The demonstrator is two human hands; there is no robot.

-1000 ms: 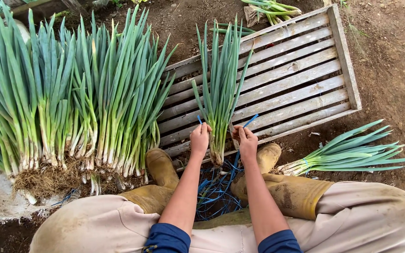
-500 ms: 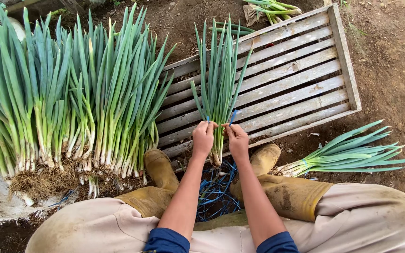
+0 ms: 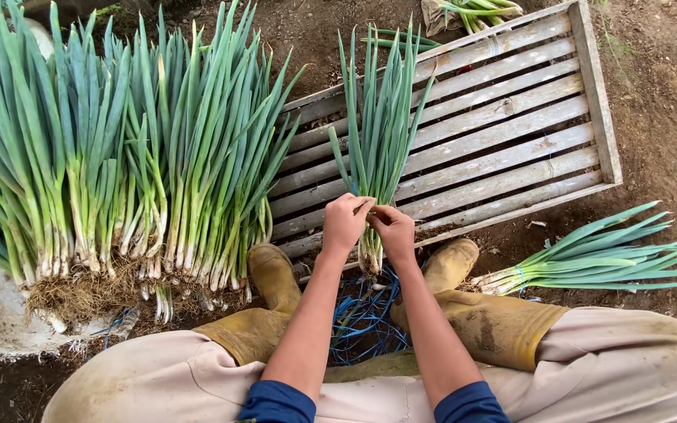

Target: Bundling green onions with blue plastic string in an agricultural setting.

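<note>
Twine: loose blue strings (image 3: pixel 362 321) piled on the soil between muddy tan rubber boots (image 3: pixel 272 274).
Left hand (image 3: pixel 344 223): grip closed around the upright bunch of green spring onions (image 3: pixel 378 133), low on the stalks.
Right hand (image 3: pixel 394 231): grip pinched shut on the same bunch, touching the left.
Behind: grey slatted wooden pallet (image 3: pixel 511 125) flat on the ground under the bunch's leaves.

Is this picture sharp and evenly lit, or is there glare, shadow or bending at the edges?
Head view: soft, even daylight, no glare, only faint shadow under the green onion bundle held by the left hand and right hand; focus sharp throughout; wide-lens distortion bows the wooden slatted crate and spreads the knees at the bottom edge.
</note>
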